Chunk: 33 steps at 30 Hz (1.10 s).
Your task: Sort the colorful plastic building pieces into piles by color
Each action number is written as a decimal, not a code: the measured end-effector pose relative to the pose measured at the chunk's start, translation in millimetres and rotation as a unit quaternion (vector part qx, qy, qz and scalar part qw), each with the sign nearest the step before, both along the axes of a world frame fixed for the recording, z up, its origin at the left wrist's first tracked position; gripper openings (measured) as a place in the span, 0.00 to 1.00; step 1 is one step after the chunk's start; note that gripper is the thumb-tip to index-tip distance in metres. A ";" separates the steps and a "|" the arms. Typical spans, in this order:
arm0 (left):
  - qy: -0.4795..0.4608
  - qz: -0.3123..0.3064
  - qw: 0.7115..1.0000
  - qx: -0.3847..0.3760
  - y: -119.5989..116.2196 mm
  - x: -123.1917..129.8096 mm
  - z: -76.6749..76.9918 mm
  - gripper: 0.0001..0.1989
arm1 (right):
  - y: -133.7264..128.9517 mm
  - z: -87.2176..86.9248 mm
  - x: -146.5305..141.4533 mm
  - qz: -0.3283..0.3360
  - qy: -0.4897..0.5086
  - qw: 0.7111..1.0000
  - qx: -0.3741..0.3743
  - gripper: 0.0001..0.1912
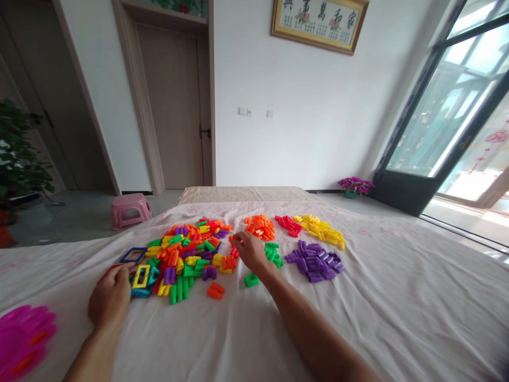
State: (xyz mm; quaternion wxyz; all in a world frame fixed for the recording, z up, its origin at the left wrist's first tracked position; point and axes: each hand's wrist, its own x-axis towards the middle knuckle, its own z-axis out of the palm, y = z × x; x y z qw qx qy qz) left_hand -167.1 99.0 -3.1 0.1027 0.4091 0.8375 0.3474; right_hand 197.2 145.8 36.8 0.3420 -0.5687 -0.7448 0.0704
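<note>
A mixed pile of plastic building blocks (pixel 183 249) in orange, green, yellow, red and purple lies on the cloth. At its left edge my left hand (pixel 109 297) is curled over a red frame-shaped tile (pixel 106 274), mostly hidden by the fingers. Beside that hand are teal and yellow frame tiles (pixel 142 277) and a blue one (pixel 134 255). My right hand (pixel 251 253) reaches to the pile's right side, fingertips pinched on a small orange block (pixel 232 240). Sorted groups lie around it: orange (pixel 260 228), green (pixel 272 253), red (pixel 289 225), yellow (pixel 320 231), purple (pixel 316 261).
A pale patterned cloth (pixel 389 297) covers the broad surface. A loose orange block (pixel 216 290) lies toward me. At the lower left is a magenta tray (pixel 19 339). Beyond stand a pink stool (pixel 130 210) and a potted purple flower (pixel 355 185).
</note>
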 end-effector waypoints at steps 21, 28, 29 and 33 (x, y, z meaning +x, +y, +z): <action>-0.005 -0.015 1.000 0.001 -2.4 0.0 1.8 0.30 | 11.4 -7.8 19.6 0.139 -0.088 0.986 -0.003 0.29; 0.031 -0.004 0.999 -0.016 -3.0 2.3 6.8 0.29 | 3.6 -11.4 14.0 0.181 -0.215 0.959 -0.031 0.20; 0.036 -0.004 0.999 -0.018 -3.1 2.6 7.3 0.30 | 3.1 -10.8 13.7 0.173 -0.231 0.957 -0.029 0.18; 0.043 -0.003 0.999 -0.022 -3.2 3.3 8.8 0.31 | 1.5 -8.7 11.6 0.130 -0.279 0.951 -0.034 0.13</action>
